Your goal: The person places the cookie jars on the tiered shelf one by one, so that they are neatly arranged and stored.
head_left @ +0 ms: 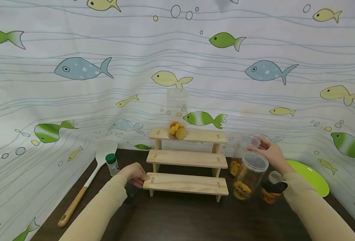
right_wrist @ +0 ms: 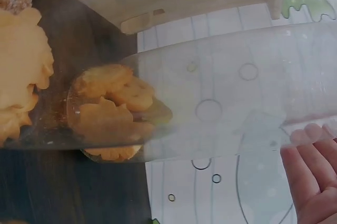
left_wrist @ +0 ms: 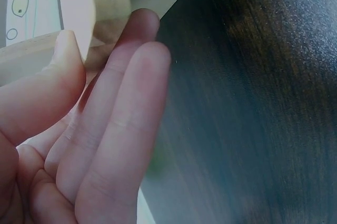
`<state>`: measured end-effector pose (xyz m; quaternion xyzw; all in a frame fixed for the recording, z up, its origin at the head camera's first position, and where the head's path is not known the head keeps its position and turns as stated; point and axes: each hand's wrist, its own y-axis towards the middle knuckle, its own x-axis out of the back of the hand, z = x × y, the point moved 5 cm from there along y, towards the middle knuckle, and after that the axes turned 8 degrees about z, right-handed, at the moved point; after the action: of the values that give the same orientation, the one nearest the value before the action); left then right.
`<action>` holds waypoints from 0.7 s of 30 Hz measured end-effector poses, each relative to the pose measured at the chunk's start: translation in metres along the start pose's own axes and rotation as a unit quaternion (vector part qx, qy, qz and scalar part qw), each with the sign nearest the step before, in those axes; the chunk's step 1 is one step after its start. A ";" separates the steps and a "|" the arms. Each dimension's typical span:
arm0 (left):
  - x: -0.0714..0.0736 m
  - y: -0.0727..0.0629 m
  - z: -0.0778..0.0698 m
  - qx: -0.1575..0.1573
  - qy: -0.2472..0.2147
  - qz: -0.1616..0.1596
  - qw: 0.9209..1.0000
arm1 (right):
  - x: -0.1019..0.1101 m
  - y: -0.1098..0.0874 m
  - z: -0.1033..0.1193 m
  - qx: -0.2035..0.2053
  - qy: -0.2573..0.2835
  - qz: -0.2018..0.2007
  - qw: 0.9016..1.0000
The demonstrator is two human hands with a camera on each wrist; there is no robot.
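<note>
Left hand (head_left: 134,173) (thumb uppermost) clamped on wooden stand (head_left: 185,183), right hand (head_left: 270,153) curled round rear jar (head_left: 240,150).

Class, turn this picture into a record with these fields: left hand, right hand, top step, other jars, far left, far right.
Left hand: grips the left end of the wooden stand's lowest step
Right hand: holds the rear jar near its top
Top step: one clear jar, snacks inside
Other jars: front jar; another beside the right wrist
Far left: spatula, green-capped bottle
Far right: green plate
</note>
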<state>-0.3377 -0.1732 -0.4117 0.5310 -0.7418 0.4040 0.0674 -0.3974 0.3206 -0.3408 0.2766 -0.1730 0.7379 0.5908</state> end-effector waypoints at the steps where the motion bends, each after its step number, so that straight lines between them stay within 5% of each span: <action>1: 0.000 0.000 0.000 0.000 -0.001 0.000 1.000 | 0.002 -0.002 0.001 -0.006 -0.012 -0.004 1.000; 15: 0.000 0.005 0.004 -0.001 -0.010 -0.003 1.000 | 0.030 -0.012 0.034 0.007 -0.029 -0.037 0.999; 21: 0.000 0.006 0.004 -0.009 -0.002 -0.004 1.000 | 0.051 -0.016 0.048 0.013 -0.034 -0.083 0.996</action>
<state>-0.3412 -0.1753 -0.4170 0.5341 -0.7436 0.3959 0.0718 -0.3797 0.3355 -0.2729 0.3223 -0.1597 0.6787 0.6403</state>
